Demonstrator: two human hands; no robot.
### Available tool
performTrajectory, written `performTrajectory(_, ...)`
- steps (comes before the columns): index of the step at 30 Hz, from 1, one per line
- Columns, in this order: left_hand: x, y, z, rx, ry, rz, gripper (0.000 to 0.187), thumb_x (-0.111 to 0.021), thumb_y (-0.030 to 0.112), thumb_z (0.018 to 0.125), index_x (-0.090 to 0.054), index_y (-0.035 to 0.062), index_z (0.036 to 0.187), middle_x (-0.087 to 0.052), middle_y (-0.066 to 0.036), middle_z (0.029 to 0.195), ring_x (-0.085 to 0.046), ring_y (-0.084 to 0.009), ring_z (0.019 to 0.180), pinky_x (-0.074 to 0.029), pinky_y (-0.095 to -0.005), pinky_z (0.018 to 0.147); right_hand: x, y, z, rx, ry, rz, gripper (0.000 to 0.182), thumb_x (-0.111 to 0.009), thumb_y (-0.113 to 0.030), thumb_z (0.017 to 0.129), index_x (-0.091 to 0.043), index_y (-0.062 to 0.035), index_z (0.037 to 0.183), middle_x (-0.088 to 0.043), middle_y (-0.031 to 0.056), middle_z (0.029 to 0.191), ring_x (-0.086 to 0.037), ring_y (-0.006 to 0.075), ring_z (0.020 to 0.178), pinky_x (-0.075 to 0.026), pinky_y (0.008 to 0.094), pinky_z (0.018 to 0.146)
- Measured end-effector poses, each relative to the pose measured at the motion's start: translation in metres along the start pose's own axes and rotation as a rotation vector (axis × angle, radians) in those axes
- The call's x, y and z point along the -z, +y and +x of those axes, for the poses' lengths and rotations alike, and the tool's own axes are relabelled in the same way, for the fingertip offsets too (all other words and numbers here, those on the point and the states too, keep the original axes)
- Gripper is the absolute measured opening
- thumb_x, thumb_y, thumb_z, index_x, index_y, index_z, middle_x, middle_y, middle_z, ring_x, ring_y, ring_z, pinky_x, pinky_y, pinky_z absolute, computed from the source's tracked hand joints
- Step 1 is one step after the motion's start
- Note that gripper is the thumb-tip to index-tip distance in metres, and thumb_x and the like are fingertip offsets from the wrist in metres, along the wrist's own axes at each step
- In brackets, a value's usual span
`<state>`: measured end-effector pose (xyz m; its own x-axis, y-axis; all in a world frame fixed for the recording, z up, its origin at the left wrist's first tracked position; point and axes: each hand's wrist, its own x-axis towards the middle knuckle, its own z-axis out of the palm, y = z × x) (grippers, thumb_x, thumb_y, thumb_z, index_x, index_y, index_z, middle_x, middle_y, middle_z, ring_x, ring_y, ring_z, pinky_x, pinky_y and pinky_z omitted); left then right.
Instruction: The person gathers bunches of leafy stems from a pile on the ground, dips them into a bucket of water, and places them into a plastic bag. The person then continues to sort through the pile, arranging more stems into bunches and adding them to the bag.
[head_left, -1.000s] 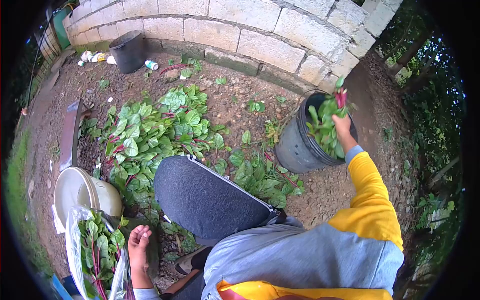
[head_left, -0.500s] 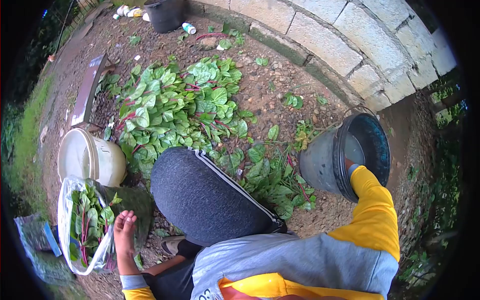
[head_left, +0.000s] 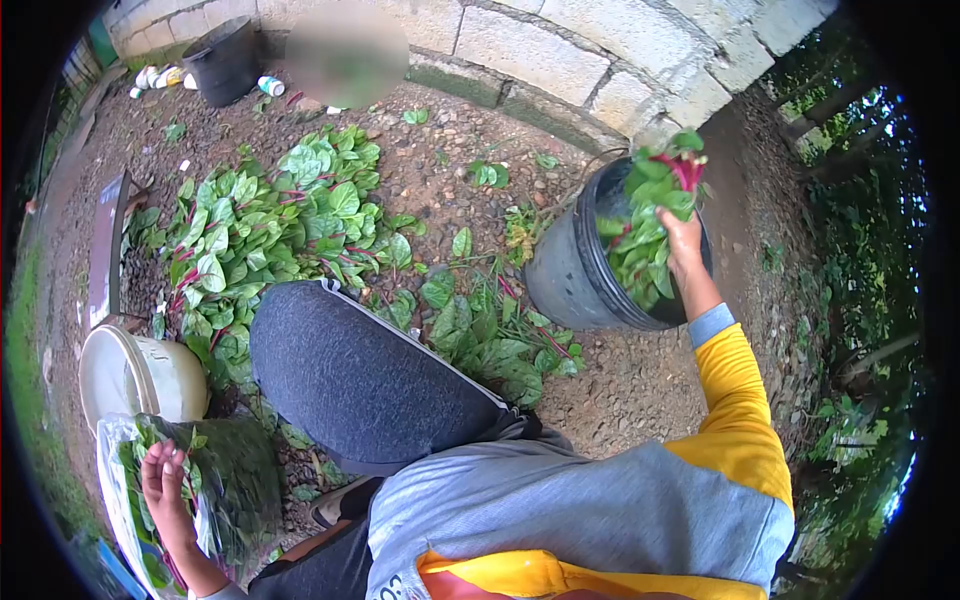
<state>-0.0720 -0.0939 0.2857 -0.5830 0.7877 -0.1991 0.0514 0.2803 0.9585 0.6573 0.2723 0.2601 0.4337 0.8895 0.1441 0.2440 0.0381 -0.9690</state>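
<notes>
Half the plastic bag (head_left: 130, 500) hides behind the left hand (head_left: 168, 490).

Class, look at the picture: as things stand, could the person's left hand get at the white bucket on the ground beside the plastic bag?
Probably yes. The left hand rests at the mouth of the plastic bag of leaves, and the white bucket lies just beyond it with nothing between; the hand appears to be holding only the bag's edge.

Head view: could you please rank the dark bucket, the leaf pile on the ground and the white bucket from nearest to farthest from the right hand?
From the right hand, which holds a bunch of leaves:
1. Dark bucket, directly under the hand.
2. Leaf pile, middle ground, to the left.
3. White bucket, far left.
</notes>
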Motion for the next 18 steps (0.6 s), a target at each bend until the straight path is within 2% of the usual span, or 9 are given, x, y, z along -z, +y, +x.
performTrajectory(3, 0.003, 0.004, -0.009, -0.019, 0.031, 0.021, 0.039, -0.055, 0.020, 0.093, -0.045, 0.0000, 0.125, -0.054, -0.013, 0.121, -0.055, -0.0187, 0.107, -0.040, -0.0308, 0.096, 0.008, -0.031, 0.016, 0.212, 0.091, 0.122, 0.037, -0.069, -0.003, 0.075, -0.057, -0.0021, 0.110, -0.064, 0.0056, 0.100, -0.060, 0.0168, 0.089, -0.047, 0.0303, 0.081)
performTrajectory(5, 0.009, 0.003, -0.018, -0.043, 0.026, 0.050, 0.039, -0.055, 0.021, 0.093, -0.045, 0.0005, 0.125, -0.054, -0.012, 0.122, -0.055, -0.0187, 0.109, -0.040, -0.0302, 0.095, 0.009, -0.049, 0.026, 0.337, 0.164, 0.071, 0.040, -0.069, -0.002, 0.075, -0.056, -0.0020, 0.112, -0.063, 0.0052, 0.102, -0.060, 0.0161, 0.089, -0.046, 0.0293, 0.081)
performTrajectory(8, 0.019, 0.003, -0.038, -0.066, 0.055, 0.052, 0.037, -0.054, 0.018, 0.093, -0.045, 0.0002, 0.124, -0.054, -0.013, 0.122, -0.054, -0.0201, 0.110, -0.039, -0.0309, 0.097, 0.010, -0.072, 0.031, 0.262, 0.079, 0.271, 0.042, -0.071, -0.003, 0.074, -0.055, -0.0015, 0.113, -0.063, 0.0058, 0.102, -0.059, 0.0159, 0.089, -0.046, 0.0287, 0.081)
performTrajectory(12, 0.038, 0.004, -0.064, -0.125, 0.133, 0.089, 0.034, -0.054, 0.017, 0.093, -0.049, -0.0013, 0.121, -0.054, -0.012, 0.121, -0.054, -0.0194, 0.107, -0.039, -0.0313, 0.097, 0.025, -0.050, 0.047, 0.368, 0.137, -0.109, 0.043, -0.070, -0.001, 0.075, -0.054, -0.0022, 0.114, -0.063, 0.0067, 0.103, -0.060, 0.0178, 0.089, -0.046, 0.0303, 0.083)
performTrajectory(13, 0.045, 0.003, -0.069, -0.132, 0.140, 0.062, 0.035, -0.053, 0.018, 0.093, -0.047, -0.0017, 0.122, -0.054, -0.012, 0.121, -0.054, -0.0191, 0.108, -0.038, -0.0312, 0.099, 0.023, -0.045, 0.046, 0.375, 0.103, -0.065, 0.041, -0.070, -0.001, 0.074, -0.055, -0.0017, 0.112, -0.063, 0.0063, 0.101, -0.060, 0.0177, 0.088, -0.046, 0.0305, 0.082)
performTrajectory(15, 0.054, 0.003, -0.081, -0.135, 0.193, 0.050, 0.037, -0.053, 0.019, 0.094, -0.046, -0.0015, 0.123, -0.054, -0.012, 0.121, -0.053, -0.0188, 0.110, -0.038, -0.0311, 0.100, 0.017, -0.033, 0.048, 0.174, 0.104, 0.244, 0.041, -0.070, -0.001, 0.074, -0.055, -0.0018, 0.112, -0.063, 0.0065, 0.100, -0.060, 0.0186, 0.088, -0.047, 0.0319, 0.081)
performTrajectory(18, 0.074, -0.003, -0.093, -0.155, 0.239, 0.029, 0.038, -0.051, 0.018, 0.094, -0.044, -0.0010, 0.126, -0.052, -0.013, 0.125, -0.053, -0.0193, 0.113, -0.037, -0.0314, 0.101, 0.014, -0.020, 0.049, 0.263, 0.115, -0.089, 0.042, -0.070, -0.002, 0.073, -0.055, -0.0025, 0.112, -0.064, 0.0065, 0.101, -0.061, 0.0184, 0.088, -0.048, 0.0315, 0.079)
